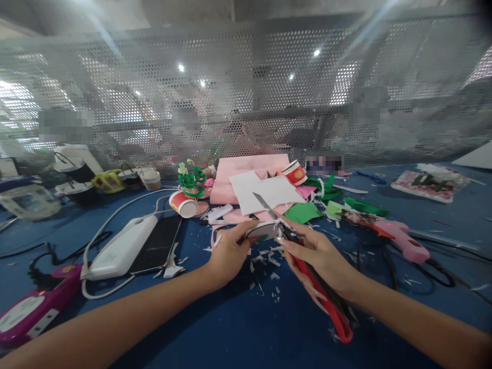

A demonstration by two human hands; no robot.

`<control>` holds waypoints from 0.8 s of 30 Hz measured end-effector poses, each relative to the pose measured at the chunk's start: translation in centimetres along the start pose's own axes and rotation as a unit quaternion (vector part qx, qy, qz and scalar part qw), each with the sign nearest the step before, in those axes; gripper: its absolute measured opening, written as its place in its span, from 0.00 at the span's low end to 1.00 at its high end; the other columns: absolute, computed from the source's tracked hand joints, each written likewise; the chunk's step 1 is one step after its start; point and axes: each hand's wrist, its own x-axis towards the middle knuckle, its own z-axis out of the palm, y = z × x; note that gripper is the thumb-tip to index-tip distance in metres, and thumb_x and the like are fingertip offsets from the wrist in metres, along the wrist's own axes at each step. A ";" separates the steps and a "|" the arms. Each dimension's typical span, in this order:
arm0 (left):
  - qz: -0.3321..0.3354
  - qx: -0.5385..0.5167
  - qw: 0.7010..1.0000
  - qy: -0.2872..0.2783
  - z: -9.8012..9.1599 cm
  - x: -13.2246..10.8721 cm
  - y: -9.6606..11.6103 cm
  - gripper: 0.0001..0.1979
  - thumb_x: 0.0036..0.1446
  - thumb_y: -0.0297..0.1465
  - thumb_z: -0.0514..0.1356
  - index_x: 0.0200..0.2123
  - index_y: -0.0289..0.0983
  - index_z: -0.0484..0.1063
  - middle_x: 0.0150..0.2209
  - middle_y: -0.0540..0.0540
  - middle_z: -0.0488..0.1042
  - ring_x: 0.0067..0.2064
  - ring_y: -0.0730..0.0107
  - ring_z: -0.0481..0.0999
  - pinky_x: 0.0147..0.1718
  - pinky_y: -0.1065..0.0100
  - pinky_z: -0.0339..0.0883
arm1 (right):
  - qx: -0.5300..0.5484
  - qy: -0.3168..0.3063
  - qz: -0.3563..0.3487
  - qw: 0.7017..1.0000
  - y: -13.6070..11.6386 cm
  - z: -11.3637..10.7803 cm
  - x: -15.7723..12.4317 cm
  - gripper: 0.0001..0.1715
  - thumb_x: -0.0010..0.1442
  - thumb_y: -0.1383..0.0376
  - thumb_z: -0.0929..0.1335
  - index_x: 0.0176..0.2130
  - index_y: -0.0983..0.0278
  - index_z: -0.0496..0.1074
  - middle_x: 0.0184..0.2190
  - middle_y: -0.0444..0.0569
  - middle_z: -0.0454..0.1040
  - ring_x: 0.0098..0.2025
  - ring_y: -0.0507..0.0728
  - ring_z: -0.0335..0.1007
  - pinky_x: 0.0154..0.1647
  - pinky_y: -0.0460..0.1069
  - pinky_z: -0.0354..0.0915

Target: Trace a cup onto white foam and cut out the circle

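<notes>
My left hand (230, 252) pinches a small curved piece of white paper (265, 230), its thumb and fingers closed on the edge. My right hand (321, 256) is wrapped round the red and black handles of a pair of scissors (317, 287). The scissor blades point up and to the left, past the right end of the white piece. Narrow white paper scraps (273, 256) lie on the blue table just below the hands. Beyond the blades are a white sheet (246, 192) and a pink sheet (230, 171).
Left are a white power bank (119, 251), a dark phone (157, 243) and a purple power strip (34, 307) with cables. A pink glue gun (400, 238) lies right. Paper cups (184, 204) and green paper (303, 212) sit mid-table. A perforated metal screen (230, 92) stands behind.
</notes>
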 end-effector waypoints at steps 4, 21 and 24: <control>-0.004 0.000 1.000 -0.007 0.1 -0.1 0.0 0.17 0.47 0.21 0.54 0.42 0.39 0.70 0.33 0.51 0.75 0.30 0.73 0.71 0.30 0.73 0.65 | 0.000 -0.002 -0.005 1.000 0.0 0.0 0.0 0.41 0.58 0.64 0.64 0.63 0.56 0.38 0.18 0.37 0.66 0.10 0.46 0.57 0.07 0.40 0.60; -0.028 -0.048 0.998 0.034 0.0 0.6 -0.5 0.14 0.48 0.25 0.56 0.41 0.38 0.68 0.33 0.50 0.72 0.32 0.72 0.69 0.32 0.71 0.63 | 0.005 0.019 0.012 1.000 -0.3 0.3 -0.1 0.42 0.57 0.62 0.64 0.63 0.56 0.37 0.18 0.39 0.66 0.09 0.46 0.57 0.06 0.41 0.59; -0.024 -0.021 0.999 0.022 -0.1 0.5 -0.2 0.13 0.49 0.25 0.55 0.40 0.38 0.69 0.32 0.50 0.72 0.32 0.73 0.69 0.32 0.71 0.63 | -0.010 0.019 0.006 1.000 0.1 0.1 0.0 0.42 0.57 0.61 0.64 0.63 0.55 0.38 0.17 0.38 0.66 0.09 0.46 0.57 0.05 0.41 0.59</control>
